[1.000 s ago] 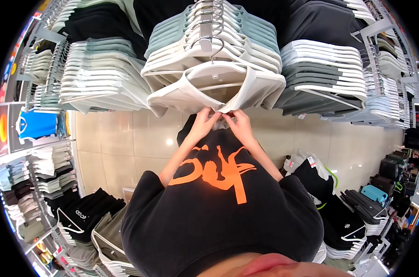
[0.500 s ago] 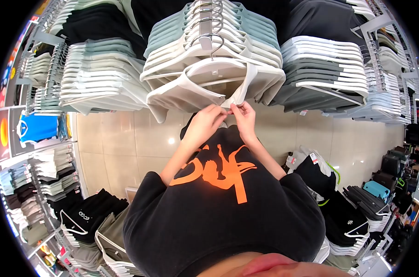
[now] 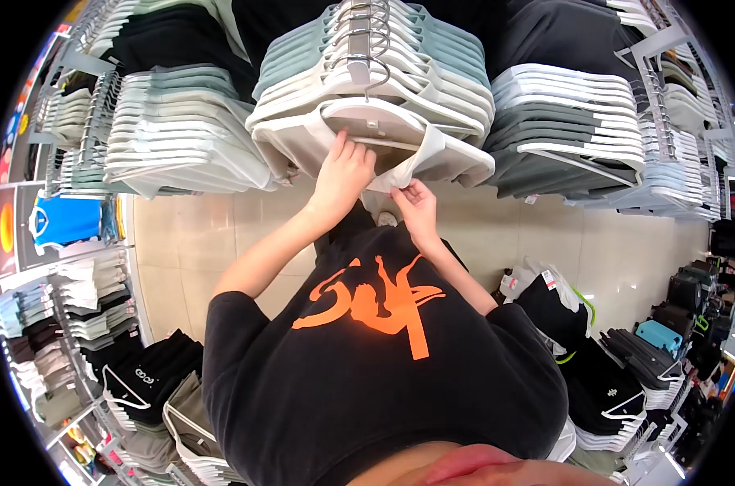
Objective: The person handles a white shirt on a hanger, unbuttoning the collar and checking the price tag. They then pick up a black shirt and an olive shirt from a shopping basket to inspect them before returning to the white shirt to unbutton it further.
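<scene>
A beige collared shirt (image 3: pixel 290 139) hangs on a white hanger (image 3: pixel 387 112) at the front of the middle rack. My left hand (image 3: pixel 345 174) is at the shirt's neck opening, its fingers curled over the collar's left side; whether cloth is pinched there is hidden. Lower and to the right, my right hand (image 3: pixel 416 206) pinches the pale collar tip (image 3: pixel 398 176) between thumb and fingers. Behind the shirt, more white and green shirts (image 3: pixel 456 49) hang in a row from the metal rail (image 3: pixel 359 65).
Racks of folded-over light shirts (image 3: pixel 161 138) stand to the left and dark grey shirts (image 3: pixel 553 134) to the right. Tiled floor (image 3: pixel 197 235) shows below. Black garments (image 3: pixel 153 373) lie lower left, and a turquoise case (image 3: pixel 659 334) stands far right.
My left hand has moved up and left, away from my right hand, to the neck opening. My right hand stays on the collar tip, slightly lower. The shirt has shifted slightly.
</scene>
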### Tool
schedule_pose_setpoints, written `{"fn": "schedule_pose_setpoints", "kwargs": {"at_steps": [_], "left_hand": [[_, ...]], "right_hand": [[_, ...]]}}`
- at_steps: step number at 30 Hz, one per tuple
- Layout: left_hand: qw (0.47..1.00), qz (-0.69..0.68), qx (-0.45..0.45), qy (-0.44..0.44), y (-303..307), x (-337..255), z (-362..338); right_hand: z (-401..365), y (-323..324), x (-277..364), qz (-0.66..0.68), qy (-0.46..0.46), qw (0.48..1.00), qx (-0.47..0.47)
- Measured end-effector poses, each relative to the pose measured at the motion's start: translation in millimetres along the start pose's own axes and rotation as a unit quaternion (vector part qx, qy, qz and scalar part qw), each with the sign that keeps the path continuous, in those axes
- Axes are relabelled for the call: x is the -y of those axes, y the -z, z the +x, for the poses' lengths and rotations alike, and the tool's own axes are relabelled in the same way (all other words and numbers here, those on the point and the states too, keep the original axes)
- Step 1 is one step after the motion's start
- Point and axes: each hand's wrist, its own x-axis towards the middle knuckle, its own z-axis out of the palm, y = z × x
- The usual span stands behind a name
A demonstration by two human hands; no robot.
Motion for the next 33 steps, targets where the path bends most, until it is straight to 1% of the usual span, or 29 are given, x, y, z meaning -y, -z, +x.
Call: {"fn": "schedule_pose_setpoints", "kwargs": {"at_steps": [3,6,9,12,15,21,24,27,30,33], "left_hand": [[0.998,0.043,0.036,-0.004,-4,1,0],[0.997,0.055,0.06,0.001,0,-4,0],[0.997,0.026,0.069,-0.011,4,-10,-2],[0.997,0.01,0.064,-0.032,8,-13,-1],[0.992,-0.069,0.079,-0.077,4,-5,2],[0.978,-0.105,0.091,-0.157,18,10,8],[0.979,-0.069,0.087,-0.17,22,15,11],[0.982,0.06,0.104,-0.148,18,20,11],[0.984,0.052,0.094,-0.14,14,23,11],[0.985,0.039,0.074,-0.149,12,17,8]], "right_hand": [[0,-1,1,0.004,0.001,1.0,0.006],[-1,-1,1,0.003,0.0,1.0,0.001],[-2,-1,0,0.038,-0.001,0.999,0.009],[-1,-3,4,0.038,0.009,0.999,0.004],[6,-1,3,0.029,0.018,0.999,0.017],[8,-5,7,0.017,-0.001,1.0,0.009],[11,6,-3,0.015,-0.003,1.0,-0.008],[14,17,-5,0.009,-0.027,0.999,-0.031],[15,15,-2,0.032,-0.014,0.999,-0.041],[18,14,-7,0.03,-0.012,0.999,-0.03]]}}
